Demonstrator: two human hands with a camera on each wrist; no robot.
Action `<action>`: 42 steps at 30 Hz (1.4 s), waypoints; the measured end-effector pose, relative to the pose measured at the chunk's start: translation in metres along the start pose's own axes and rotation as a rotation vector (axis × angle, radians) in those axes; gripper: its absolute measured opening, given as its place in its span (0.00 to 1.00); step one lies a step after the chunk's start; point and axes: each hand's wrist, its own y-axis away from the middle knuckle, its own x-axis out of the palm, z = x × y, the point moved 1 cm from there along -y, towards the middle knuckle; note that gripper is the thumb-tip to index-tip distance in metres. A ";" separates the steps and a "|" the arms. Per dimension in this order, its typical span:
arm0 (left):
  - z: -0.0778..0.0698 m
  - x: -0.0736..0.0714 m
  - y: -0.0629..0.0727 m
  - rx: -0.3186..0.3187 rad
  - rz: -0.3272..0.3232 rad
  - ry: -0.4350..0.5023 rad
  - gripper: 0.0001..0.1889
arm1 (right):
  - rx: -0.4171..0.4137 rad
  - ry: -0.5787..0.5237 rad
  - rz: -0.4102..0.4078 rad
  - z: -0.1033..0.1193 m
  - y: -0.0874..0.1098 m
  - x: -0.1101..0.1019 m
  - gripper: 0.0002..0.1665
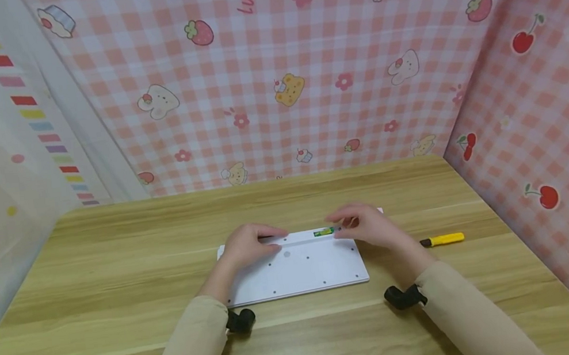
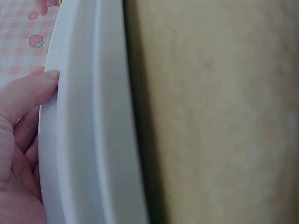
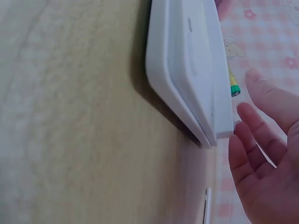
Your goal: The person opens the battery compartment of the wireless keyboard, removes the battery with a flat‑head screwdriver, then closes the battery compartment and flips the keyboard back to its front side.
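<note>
A white keyboard [image 1: 299, 271] lies underside up on the table, with small screw holes over its back and a raised ridge along the far edge. In that ridge sits a green and yellow battery [image 1: 324, 232], whose end also shows in the right wrist view [image 3: 234, 88]. My left hand [image 1: 243, 245] grips the ridge at its left part, thumb [image 2: 50, 77] on the near side and fingers behind. Just right of the battery is my right hand [image 1: 367, 225], fingers loosely bent. In the right wrist view a gap separates its thumb [image 3: 268, 95] from the battery.
A yellow-handled tool [image 1: 444, 239] with a black end lies right of my right forearm. Behind the right hand is a small white strip [image 3: 207, 205], mostly hidden in the head view. Checked cloth [image 1: 269, 127] hangs behind the wooden table [image 1: 121, 310].
</note>
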 end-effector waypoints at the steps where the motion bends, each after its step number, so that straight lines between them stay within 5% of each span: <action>1: 0.000 0.000 0.000 -0.001 -0.001 0.000 0.15 | 0.007 -0.007 0.001 -0.001 -0.001 0.001 0.21; 22: 0.001 0.001 0.000 -0.006 -0.003 0.000 0.15 | 0.123 -0.061 -0.021 -0.005 -0.012 0.014 0.14; 42: 0.001 0.001 0.000 -0.012 -0.005 0.000 0.15 | 0.153 0.033 -0.100 -0.009 -0.006 0.008 0.08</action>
